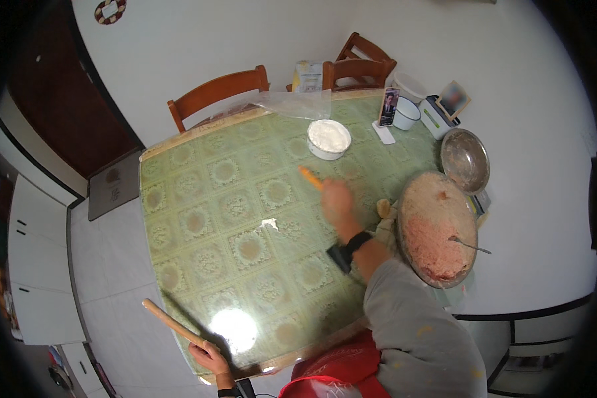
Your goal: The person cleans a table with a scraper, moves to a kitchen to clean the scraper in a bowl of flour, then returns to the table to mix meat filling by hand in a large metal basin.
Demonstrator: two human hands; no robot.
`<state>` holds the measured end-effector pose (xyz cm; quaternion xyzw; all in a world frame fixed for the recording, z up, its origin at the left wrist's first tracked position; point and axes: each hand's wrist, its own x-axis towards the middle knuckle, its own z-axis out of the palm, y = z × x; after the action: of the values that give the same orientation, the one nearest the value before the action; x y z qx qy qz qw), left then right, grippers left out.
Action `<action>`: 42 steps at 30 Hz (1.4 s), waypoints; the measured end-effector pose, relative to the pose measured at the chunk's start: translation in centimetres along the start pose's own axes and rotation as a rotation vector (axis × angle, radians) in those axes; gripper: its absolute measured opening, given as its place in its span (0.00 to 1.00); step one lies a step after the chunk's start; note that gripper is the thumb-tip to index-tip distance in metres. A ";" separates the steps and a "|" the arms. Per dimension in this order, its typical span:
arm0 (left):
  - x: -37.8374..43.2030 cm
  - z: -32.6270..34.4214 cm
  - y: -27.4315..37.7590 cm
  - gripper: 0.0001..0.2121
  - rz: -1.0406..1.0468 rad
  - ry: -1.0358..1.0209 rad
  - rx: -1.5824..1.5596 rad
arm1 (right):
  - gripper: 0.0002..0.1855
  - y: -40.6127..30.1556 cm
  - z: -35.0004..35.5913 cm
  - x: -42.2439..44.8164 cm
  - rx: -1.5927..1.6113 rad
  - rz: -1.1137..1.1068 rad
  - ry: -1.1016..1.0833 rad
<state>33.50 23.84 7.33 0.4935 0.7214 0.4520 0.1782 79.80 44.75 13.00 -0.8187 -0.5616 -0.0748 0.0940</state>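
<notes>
My left hand [210, 356] grips one end of a wooden rolling pin [175, 324] at the table's near left corner. The pin slants up and left, past the table edge. Blurred, my right hand [337, 201] is over the middle right of the table and holds an orange stick-like object [310, 177], perhaps a handle; its kind is unclear. Right of that forearm, pale dough pieces [385, 224] are partly hidden by the arm. Beside them a large oval-looking basin [403, 248] holds pinkish minced filling [435, 239] with a metal spoon [470, 245] stuck in it.
A green patterned cloth under clear plastic covers the table [224, 209]. White flour fills a bowl [329, 140] towards the back. Behind it lies a plastic sheet [298, 103]. A propped phone [389, 107], white enamel mug [406, 113] and metal bowl [465, 160] stand back right. Wooden chairs [219, 92] line the far side.
</notes>
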 end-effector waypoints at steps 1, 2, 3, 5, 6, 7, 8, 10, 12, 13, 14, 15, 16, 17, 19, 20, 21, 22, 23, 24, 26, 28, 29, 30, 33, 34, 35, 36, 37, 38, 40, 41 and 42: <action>0.0 0.1 -0.5 0.19 0.038 0.025 0.016 | 0.02 -2.4 -0.9 -1.5 0.019 -0.008 0.001; 0.1 0.2 -0.4 0.19 -0.001 0.003 0.005 | 0.02 -4.4 -1.3 -3.1 0.037 -0.008 0.001; 0.2 0.1 -0.2 0.19 -0.037 -0.019 -0.001 | 0.02 -6.1 -0.7 -4.5 0.106 -0.030 0.015; 0.1 0.0 0.1 0.19 -0.084 -0.052 -0.038 | 0.03 -8.2 -0.3 -5.5 0.188 -0.118 0.031; 0.2 0.0 0.4 0.19 -0.087 -0.060 -0.066 | 0.03 -9.0 -0.4 -5.5 0.210 -0.182 0.035; 0.4 0.0 0.5 0.19 -0.092 -0.063 -0.097 | 0.03 -9.6 -1.0 -5.2 0.232 -0.251 0.042; 0.4 -0.1 0.8 0.19 -0.087 -0.074 -0.102 | 0.03 -9.4 -2.0 -4.9 0.195 -0.118 -0.067; 0.3 -0.5 1.7 0.18 -0.080 -0.071 -0.116 | 0.03 -6.6 -3.3 -4.6 0.215 -0.031 -0.016; 0.4 -0.6 2.9 0.17 -0.090 -0.055 -0.107 | 0.03 -2.1 -4.4 -4.5 0.171 0.101 0.001; 0.4 -0.4 3.2 0.16 -0.096 -0.060 -0.111 | 0.03 1.0 -4.2 -4.5 0.121 0.141 0.061; 0.3 -0.2 2.8 0.16 -0.091 -0.068 -0.119 | 0.03 3.7 -3.3 -4.5 0.072 0.182 0.121; 0.3 -0.1 2.1 0.16 -0.089 -0.068 -0.122 | 0.03 5.4 -2.6 -4.4 0.040 0.213 0.097; 0.3 0.0 1.5 0.16 -0.087 -0.067 -0.126 | 0.04 6.6 -2.3 -4.2 0.009 0.244 0.074; 0.3 0.1 1.1 0.16 -0.081 -0.059 -0.126 | 0.06 7.5 -2.0 -4.1 -0.023 0.275 0.053; 0.2 0.1 0.8 0.15 -0.065 -0.042 -0.111 | 0.05 5.8 -1.4 -4.4 0.065 0.279 0.060; 0.0 0.1 0.9 0.15 -0.073 -0.047 -0.107 | 0.04 4.2 -0.9 -4.8 0.109 0.285 0.062; 0.0 -0.2 1.1 0.15 -0.080 -0.051 -0.100 | 0.05 1.2 -1.4 -5.6 0.132 0.271 0.044; 0.2 -0.3 1.4 0.14 -0.080 -0.052 -0.094 | 0.05 -2.1 -1.7 -6.4 0.159 0.259 0.032; 0.3 -0.2 1.8 0.14 -0.074 -0.059 -0.096 | 0.05 -4.2 -1.0 -7.1 0.153 0.208 0.068; 0.3 -0.1 2.1 0.14 -0.071 -0.058 -0.097 | 0.05 -6.1 -0.2 -7.5 0.151 0.150 0.103; 0.3 0.0 1.7 0.14 -0.053 -0.046 -0.100 | 0.05 -8.9 -0.1 -7.2 0.208 0.063 0.015; 0.3 -0.2 0.2 0.13 -0.023 -0.026 -0.103 | 0.03 -10.1 -2.5 -6.7 0.311 0.048 -0.115; 0.3 -0.5 0.0 0.12 -0.048 -0.045 -0.124 | 0.03 -10.4 -3.4 -6.2 0.376 0.054 -0.195; 0.5 -0.3 1.0 0.12 -0.070 -0.068 -0.150 | 0.03 -9.0 -1.9 -5.6 0.459 0.099 -0.163; 0.8 -0.6 0.7 0.09 -0.124 -0.103 -0.167 | 0.04 -4.6 -2.7 -4.0 0.349 0.104 -0.066; 0.9 -0.6 2.0 0.09 -0.125 -0.129 -0.144 | 0.03 -2.9 -2.4 -3.2 0.292 0.112 -0.024; 1.0 -0.5 3.7 0.08 -0.127 -0.151 -0.120 | 0.03 -1.6 -1.8 -2.4 0.249 0.057 0.053; 1.0 -0.3 5.0 0.07 -0.133 -0.177 -0.171 | 0.03 -1.4 -1.7 -1.4 0.234 0.080 0.021; 1.2 0.0 5.2 0.07 -0.154 -0.215 -0.211 | 0.04 -1.4 -1.6 -0.5 0.218 0.105 -0.010; 1.4 0.8 4.7 0.07 -0.115 -0.236 -0.211 | 0.04 -1.9 -1.2 0.0 0.217 0.058 -0.004; 2.1 2.0 6.9 0.08 -0.039 -0.289 -0.156 | 0.03 -3.8 -0.3 0.8 0.222 -0.027 0.008; 2.5 3.0 7.5 0.08 -0.099 -0.315 -0.218 | 0.04 -5.1 0.2 0.7 0.286 -0.095 0.003; 3.1 3.7 8.6 0.09 -0.032 -0.320 -0.160 | 0.04 -6.9 0.1 0.2 0.351 -0.165 -0.004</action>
<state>39.45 29.23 13.08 0.5319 0.6535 0.4206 0.3365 73.46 47.40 13.46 -0.7411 -0.6312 0.0185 0.2280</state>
